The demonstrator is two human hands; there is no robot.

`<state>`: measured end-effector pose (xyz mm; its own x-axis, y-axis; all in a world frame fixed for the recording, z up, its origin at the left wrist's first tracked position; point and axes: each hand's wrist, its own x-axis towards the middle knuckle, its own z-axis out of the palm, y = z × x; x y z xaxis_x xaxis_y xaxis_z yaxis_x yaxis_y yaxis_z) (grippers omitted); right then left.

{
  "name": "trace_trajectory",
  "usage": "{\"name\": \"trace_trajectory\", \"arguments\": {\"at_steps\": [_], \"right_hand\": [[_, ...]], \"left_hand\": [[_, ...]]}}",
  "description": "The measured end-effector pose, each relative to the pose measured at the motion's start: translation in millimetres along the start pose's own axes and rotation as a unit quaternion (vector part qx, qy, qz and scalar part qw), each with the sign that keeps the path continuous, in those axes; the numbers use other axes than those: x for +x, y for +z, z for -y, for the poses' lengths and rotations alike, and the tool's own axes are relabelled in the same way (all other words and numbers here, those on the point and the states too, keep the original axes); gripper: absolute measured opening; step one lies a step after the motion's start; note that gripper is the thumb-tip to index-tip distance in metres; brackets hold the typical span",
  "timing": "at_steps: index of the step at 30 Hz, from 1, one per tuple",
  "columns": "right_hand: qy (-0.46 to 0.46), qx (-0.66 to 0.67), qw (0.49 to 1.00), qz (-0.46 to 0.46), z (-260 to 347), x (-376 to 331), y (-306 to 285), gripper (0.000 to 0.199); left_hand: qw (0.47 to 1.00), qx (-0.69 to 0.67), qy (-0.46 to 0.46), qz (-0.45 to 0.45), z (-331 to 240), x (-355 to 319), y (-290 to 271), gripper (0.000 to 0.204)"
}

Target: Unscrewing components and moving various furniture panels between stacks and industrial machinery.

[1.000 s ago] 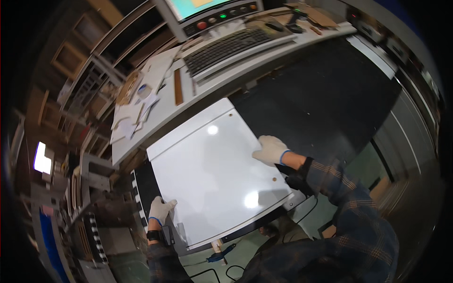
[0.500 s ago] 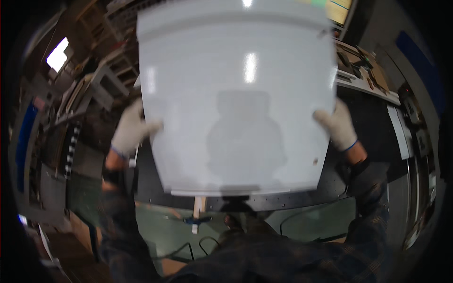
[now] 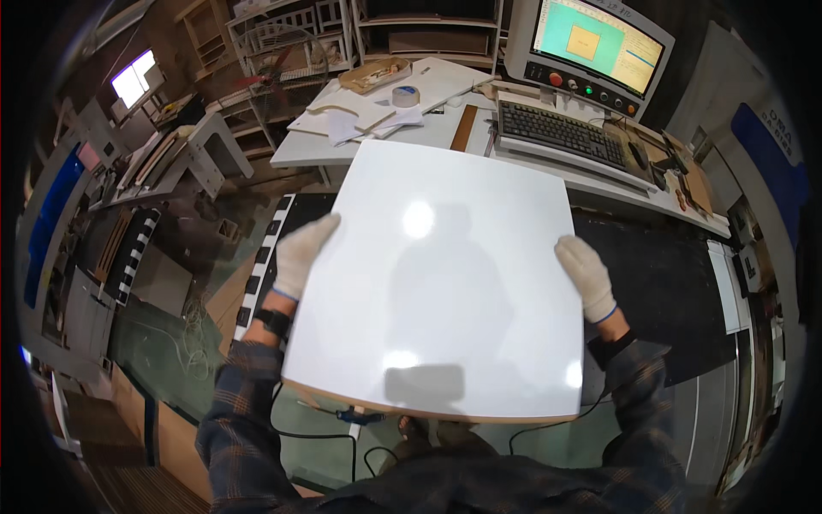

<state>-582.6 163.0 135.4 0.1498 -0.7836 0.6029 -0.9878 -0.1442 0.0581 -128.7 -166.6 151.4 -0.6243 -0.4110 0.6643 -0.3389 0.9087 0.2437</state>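
Note:
A large glossy white panel (image 3: 445, 283) with a pale wooden edge is held flat in front of me, above the floor. My left hand (image 3: 300, 255), in a white knit glove, grips its left edge. My right hand (image 3: 587, 276), gloved the same way, grips its right edge. Both plaid sleeves come up from the lower edge of the view. The panel hides much of the black machine bed (image 3: 659, 287) behind it.
Behind the panel stand a white worktable (image 3: 300, 150) with cardboard scraps and a tape roll (image 3: 405, 94), a keyboard (image 3: 561, 134) and a monitor (image 3: 595, 47). Shelving and a fan (image 3: 270, 64) stand at back left. Cables (image 3: 330, 433) lie on the green floor below.
The panel was lying on the machine bed, was lifted close to my head, and is now held lower and flatter, with both hands on its side edges.

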Motion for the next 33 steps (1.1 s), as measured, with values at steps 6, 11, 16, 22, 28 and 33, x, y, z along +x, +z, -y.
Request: {"name": "trace_trajectory", "arguments": {"at_steps": [6,11,16,22,28,33], "right_hand": [[0.004,-0.01,1.0,0.019,6,-27,71,0.033],[0.021,0.02,0.998,0.058,9,-41,112,0.034],[0.051,0.033,0.99,0.124,8,-34,121,0.037],[0.034,0.066,0.991,0.107,-7,-19,130,0.041],[0.276,0.044,0.936,0.211,7,-46,80,0.047],[0.41,0.384,0.694,0.45,73,-109,-16,0.089]], "left_hand": [[0.977,0.106,-0.097,0.158,21,-66,46,0.054],[0.963,0.109,-0.118,0.218,33,-84,59,0.05],[0.968,0.107,-0.107,0.201,51,-78,68,0.048],[0.968,0.142,-0.064,0.195,70,-77,86,0.05],[0.922,0.153,-0.152,0.32,87,-106,21,0.048],[0.817,-0.017,-0.201,0.541,37,-151,-68,0.069]]}}
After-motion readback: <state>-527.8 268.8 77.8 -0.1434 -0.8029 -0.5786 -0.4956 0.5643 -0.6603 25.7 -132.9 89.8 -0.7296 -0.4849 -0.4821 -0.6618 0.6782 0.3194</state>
